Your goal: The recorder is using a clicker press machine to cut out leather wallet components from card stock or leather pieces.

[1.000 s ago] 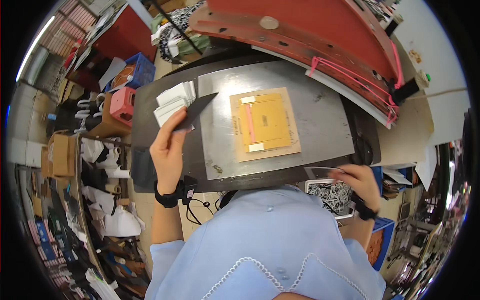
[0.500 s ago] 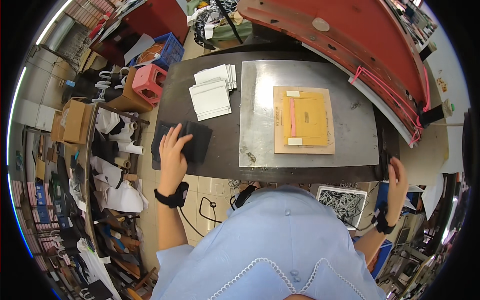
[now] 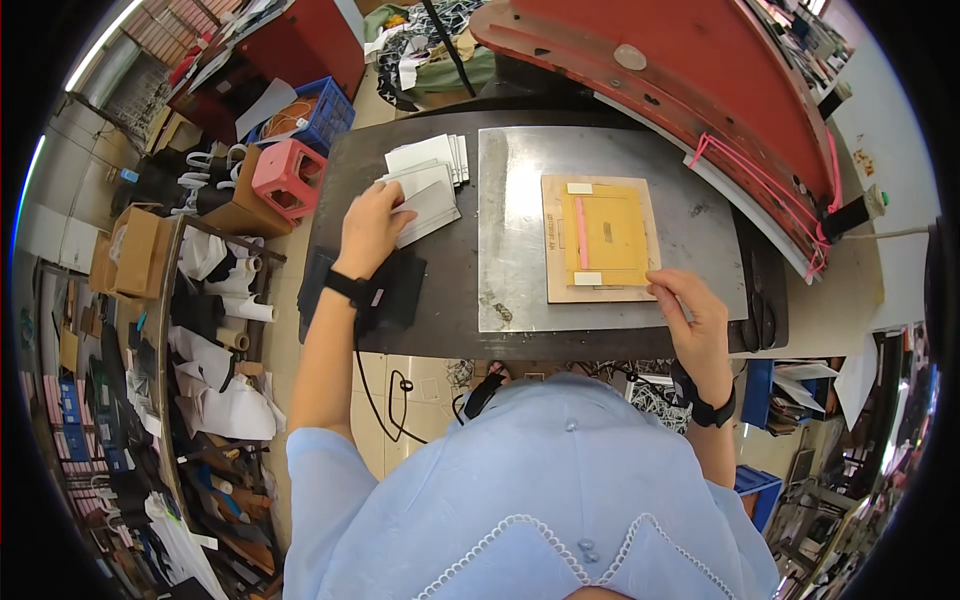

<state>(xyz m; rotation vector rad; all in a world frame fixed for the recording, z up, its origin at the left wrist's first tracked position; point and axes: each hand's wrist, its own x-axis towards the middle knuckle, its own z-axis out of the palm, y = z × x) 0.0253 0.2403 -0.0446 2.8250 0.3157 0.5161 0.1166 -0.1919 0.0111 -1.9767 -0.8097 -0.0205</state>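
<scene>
My left hand point(image 3: 385, 208) is closed on the top card of the white card stack point(image 3: 433, 205) at the table's left. Black sheets point(image 3: 392, 295) lie just below it, partly under my wrist. My right hand point(image 3: 655, 281) pinches the lower right corner of a yellow plate point(image 3: 618, 226), which lies on a pale wooden board point(image 3: 552, 200). The plate carries a pink strip point(image 3: 581, 232) and two small white tabs. The board sits on a steel sheet point(image 3: 510, 270). Dark scissors point(image 3: 760, 322) lie right of the steel sheet.
A red machine body point(image 3: 700, 60) with pink cords overhangs the dark table point(image 3: 355, 150) at back right. A pink stool point(image 3: 283, 180), blue crate point(image 3: 328, 110) and rack of rolls point(image 3: 240, 310) stand left of it. A white bin of scraps point(image 3: 655, 400) is below the table's front edge.
My left hand has let go of a dark sheet and moved up from the black sheets onto the white cards. My right hand has moved from the table's right edge to the plate's corner.
</scene>
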